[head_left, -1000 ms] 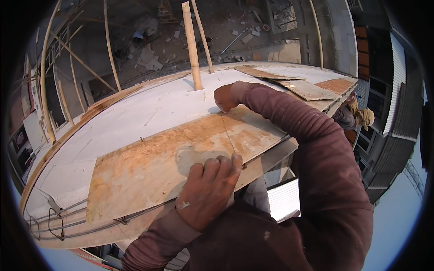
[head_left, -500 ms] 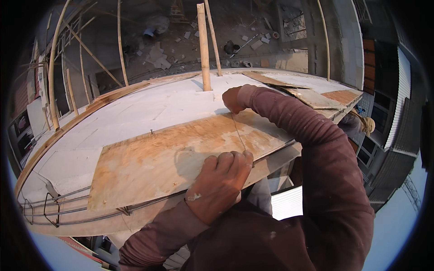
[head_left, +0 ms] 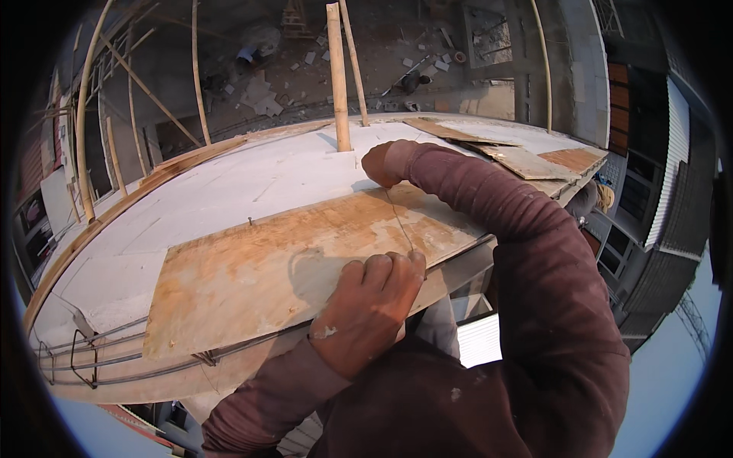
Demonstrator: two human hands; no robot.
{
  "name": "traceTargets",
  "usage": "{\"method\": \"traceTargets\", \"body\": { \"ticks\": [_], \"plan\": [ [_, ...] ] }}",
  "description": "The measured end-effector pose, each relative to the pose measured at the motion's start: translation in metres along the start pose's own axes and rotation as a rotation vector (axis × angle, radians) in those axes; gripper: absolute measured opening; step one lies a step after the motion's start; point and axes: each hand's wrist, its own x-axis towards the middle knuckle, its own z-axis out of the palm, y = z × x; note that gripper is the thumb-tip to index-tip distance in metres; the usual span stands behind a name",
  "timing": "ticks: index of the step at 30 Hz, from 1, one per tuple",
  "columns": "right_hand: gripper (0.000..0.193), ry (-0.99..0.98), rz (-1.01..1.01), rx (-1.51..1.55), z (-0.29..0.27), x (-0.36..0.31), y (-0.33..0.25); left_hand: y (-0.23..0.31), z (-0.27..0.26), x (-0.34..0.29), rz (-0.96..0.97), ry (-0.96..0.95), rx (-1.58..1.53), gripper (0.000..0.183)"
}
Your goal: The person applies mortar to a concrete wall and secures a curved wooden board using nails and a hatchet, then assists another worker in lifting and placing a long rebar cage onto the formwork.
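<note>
A weathered plywood board [head_left: 237, 282], orange-brown with pale smears, lies on a white surface in front of me. At its near edge my left hand [head_left: 363, 309] is closed, the fingers curled and pressed together. My right hand [head_left: 379, 164] is a fist beyond the board's far edge, knuckles up. Between the two hands a thin dark string or wire [head_left: 398, 217] runs over the board, slightly bowed. Both its ends disappear into my fingers. A nail [head_left: 250, 220] stands up near the board's far edge.
Bamboo poles [head_left: 340, 84] rise past the white surface [head_left: 229, 191]. Steel rebar [head_left: 95, 359] with stirrups sticks out at left. More plywood pieces [head_left: 527, 162] lie at right, near another person's yellowish headwear [head_left: 605, 197]. Far below is a rubble-strewn floor [head_left: 305, 84].
My right hand has shifted slightly left, with the string or wire still between both hands. My left hand stays at the board's near edge. The whole view has shifted a little.
</note>
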Motion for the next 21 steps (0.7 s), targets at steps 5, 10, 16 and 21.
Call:
{"method": "traceTargets", "body": {
  "ticks": [5, 10, 16, 21],
  "plan": [
    [0.036, -0.022, -0.243, 0.007, 0.003, 0.029, 0.032, 0.003, -0.001, 0.003, 0.007, -0.037, 0.051, 0.084],
    [0.030, -0.091, -0.226, 0.267, 0.024, 0.051, 0.060, 0.002, -0.002, 0.004, 0.046, -0.061, 0.175, 0.062],
    [0.030, -0.204, -0.119, 0.763, 0.056, 0.043, 0.082, 0.005, 0.000, 0.002, 0.028, -0.002, 0.140, 0.060],
    [0.027, 0.054, -0.046, 0.230, 0.031, -0.005, 0.026, 0.004, -0.001, -0.001, 0.004, 0.034, -0.014, 0.092]
  ]
}}
